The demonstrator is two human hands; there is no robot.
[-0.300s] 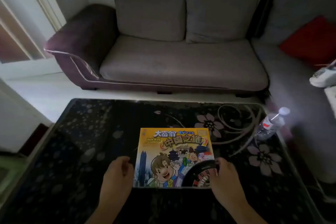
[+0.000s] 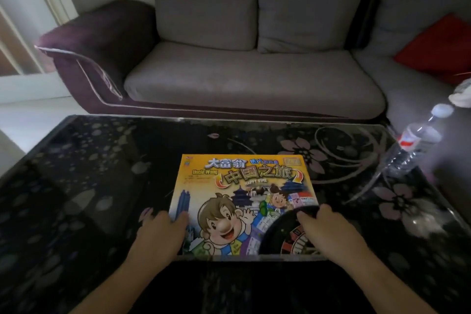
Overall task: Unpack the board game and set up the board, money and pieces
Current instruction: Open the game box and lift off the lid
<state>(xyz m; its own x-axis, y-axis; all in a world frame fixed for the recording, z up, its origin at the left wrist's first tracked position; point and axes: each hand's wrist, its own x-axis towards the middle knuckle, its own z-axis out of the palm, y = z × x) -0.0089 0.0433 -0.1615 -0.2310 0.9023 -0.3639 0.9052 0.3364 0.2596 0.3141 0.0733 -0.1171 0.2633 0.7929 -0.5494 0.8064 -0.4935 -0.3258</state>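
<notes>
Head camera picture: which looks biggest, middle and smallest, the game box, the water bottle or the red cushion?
1. game box, clearly biggest.
2. and 3. red cushion and water bottle: similar size. The cushion is farther away and cut by the edge, so I won't rank them.

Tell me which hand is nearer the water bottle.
Right. The right hand grips the game box's right edge, on the water bottle's side; the left hand holds the far left edge.

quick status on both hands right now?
Left hand: grips the left edge of the game box.
Right hand: grips the box's right edge, fingers curled over it.
</notes>
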